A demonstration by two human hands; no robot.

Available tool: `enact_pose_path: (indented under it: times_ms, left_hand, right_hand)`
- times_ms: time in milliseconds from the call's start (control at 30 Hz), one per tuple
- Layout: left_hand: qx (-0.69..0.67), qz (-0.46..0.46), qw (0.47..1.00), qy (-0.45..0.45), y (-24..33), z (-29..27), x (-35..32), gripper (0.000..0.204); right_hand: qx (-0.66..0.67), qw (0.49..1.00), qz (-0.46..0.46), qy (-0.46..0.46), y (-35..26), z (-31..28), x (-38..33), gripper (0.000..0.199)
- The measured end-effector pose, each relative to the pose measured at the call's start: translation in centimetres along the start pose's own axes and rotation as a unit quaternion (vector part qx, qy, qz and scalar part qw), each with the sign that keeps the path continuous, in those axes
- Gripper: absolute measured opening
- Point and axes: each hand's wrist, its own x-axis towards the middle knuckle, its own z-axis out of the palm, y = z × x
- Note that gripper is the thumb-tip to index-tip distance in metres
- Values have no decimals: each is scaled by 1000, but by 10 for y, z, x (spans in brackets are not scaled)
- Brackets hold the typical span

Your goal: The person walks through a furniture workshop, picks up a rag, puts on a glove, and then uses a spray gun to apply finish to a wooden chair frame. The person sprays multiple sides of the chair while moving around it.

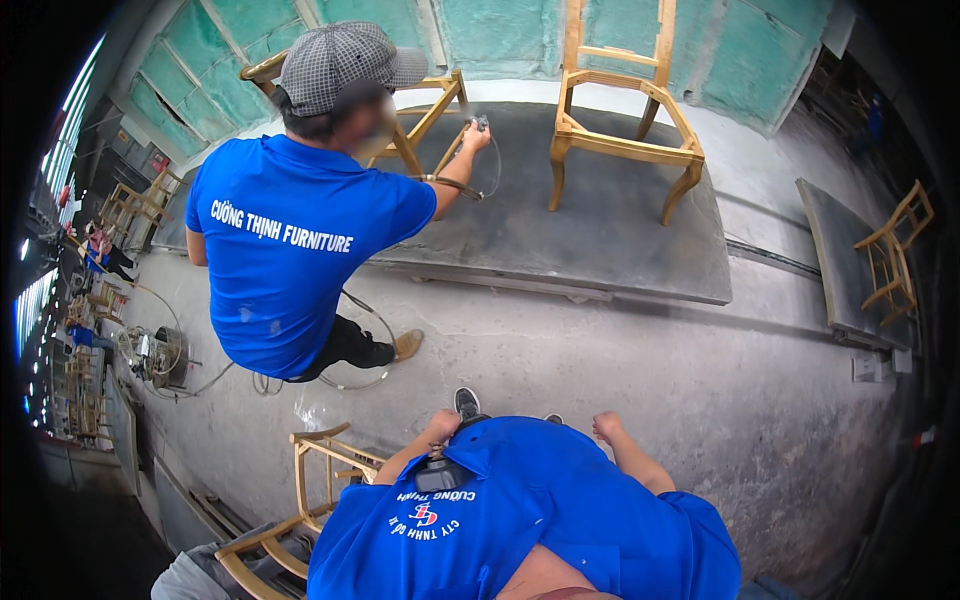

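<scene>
Nearest the camera is the wearer's own blue shirt [560,520], filling the lower middle of the view, with a small dark device [443,474] clipped at the chest. Both forearms rise from it. The left hand [441,427] sits at the chest just above that device, curled in, and whether it grips anything cannot be told. The right hand [606,427] is clenched into a loose fist and holds nothing.

The nearest thing to the hands is an unfinished wooden chair [300,510] standing on the concrete floor [640,350] at the near left. It lies down and to the left of the left hand, close beside that forearm but apart from it, so the left hand is clearly the nearer one; the right hand is well apart from it, across the body. Its frame runs from near left up toward the right.

Farther off, a co-worker in a blue shirt [290,250] and checked cap bends over a low grey platform [600,230], holding a spray gun [480,126] with a hose against one bare chair frame [420,110]. A second bare wooden chair [620,120] stands upright on the platform to the right, and another [895,255] at the far right.
</scene>
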Motion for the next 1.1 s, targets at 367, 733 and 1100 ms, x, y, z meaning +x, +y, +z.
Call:
enact_pose_path:
  times_ms: [367, 733, 1100]
  left_hand:
    - [-32, -21, 999, 19, 8, 5, -2, 27]
    - [17, -30, 999, 9, -7, -14, 2, 34]
    - [49, -30, 998, -15, -8, -21, 11, 37]
  right_hand:
    - [14, 999, 27, 23, -14, 6, -13, 18]
    - [-4, 999, 38, 2, -20, 12, -31, 20]
    - [13, 999, 31, 32, -35, 26, -26, 16]
